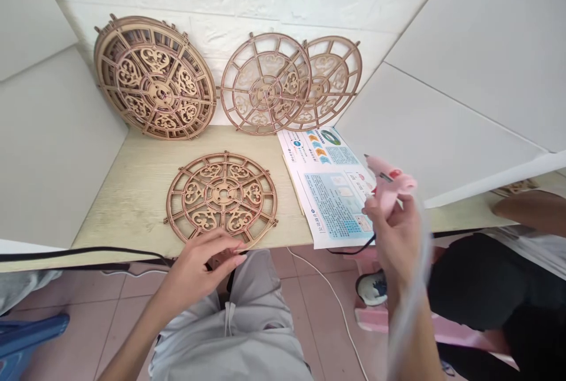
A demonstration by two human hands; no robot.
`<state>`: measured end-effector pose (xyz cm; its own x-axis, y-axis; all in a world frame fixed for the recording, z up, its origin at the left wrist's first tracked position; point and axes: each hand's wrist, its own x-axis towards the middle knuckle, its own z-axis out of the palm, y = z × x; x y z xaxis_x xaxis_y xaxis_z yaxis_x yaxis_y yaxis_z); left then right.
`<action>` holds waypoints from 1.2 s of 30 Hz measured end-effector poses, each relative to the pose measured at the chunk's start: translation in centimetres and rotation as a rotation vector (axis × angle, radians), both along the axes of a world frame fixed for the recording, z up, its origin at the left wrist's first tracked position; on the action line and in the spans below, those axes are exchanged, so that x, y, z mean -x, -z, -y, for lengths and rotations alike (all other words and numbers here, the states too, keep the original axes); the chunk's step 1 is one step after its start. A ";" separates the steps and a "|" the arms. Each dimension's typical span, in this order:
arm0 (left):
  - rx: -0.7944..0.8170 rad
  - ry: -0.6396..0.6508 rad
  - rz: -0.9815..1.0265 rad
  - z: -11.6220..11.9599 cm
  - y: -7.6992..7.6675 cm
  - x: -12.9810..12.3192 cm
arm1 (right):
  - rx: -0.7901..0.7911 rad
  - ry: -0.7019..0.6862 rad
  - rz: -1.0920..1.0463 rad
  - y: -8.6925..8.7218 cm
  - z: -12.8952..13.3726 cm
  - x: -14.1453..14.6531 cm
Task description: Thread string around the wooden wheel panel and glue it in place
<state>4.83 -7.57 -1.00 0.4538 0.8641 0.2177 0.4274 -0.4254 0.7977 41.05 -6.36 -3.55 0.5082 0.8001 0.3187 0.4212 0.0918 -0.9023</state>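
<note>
A round openwork wooden panel (216, 197) with scroll cut-outs and small tabs on its rim lies flat at the table's front. My left hand (207, 263) is at its near edge, thumb and fingers pinched together on the rim; part of the rim is hidden behind the fingers. My right hand (400, 233) grips a pink hot glue gun (404, 184) by its handle, held up over the right side of the table and apart from the panel. The gun's nozzle points up and left, and a long translucent glue stick (425, 251) trails from its back.
A thick stack of similar panels (154, 93) leans on the white wall at left. Two overlapping panels (265, 93) lean beside it. Printed sheets (338, 207) lie at right. White boards flank the table. A white cable (329, 286) hangs below; another person's leg (469, 281) is at right.
</note>
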 end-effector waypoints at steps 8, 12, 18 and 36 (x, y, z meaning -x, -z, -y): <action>-0.197 -0.086 0.016 1.5 2.0 -0.8 | -0.034 -0.083 -0.636 -0.6 4.4 7.0; -0.433 -0.181 -0.002 1.4 2.4 -2.3 | -0.079 -0.150 -0.729 -0.2 5.5 8.6; -0.452 -0.161 0.163 1.1 2.9 -2.5 | -0.061 -0.214 -0.777 -0.1 6.5 9.3; -0.407 0.229 -0.010 -1.2 0.9 3.0 | 0.223 -0.510 -0.684 1.2 9.5 13.3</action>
<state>1.87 -6.40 -1.90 0.6266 0.5868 0.5130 0.2929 -0.7872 0.5427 27.72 -15.82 -4.76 0.0938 0.9889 -0.1155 -0.2618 -0.0874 -0.9611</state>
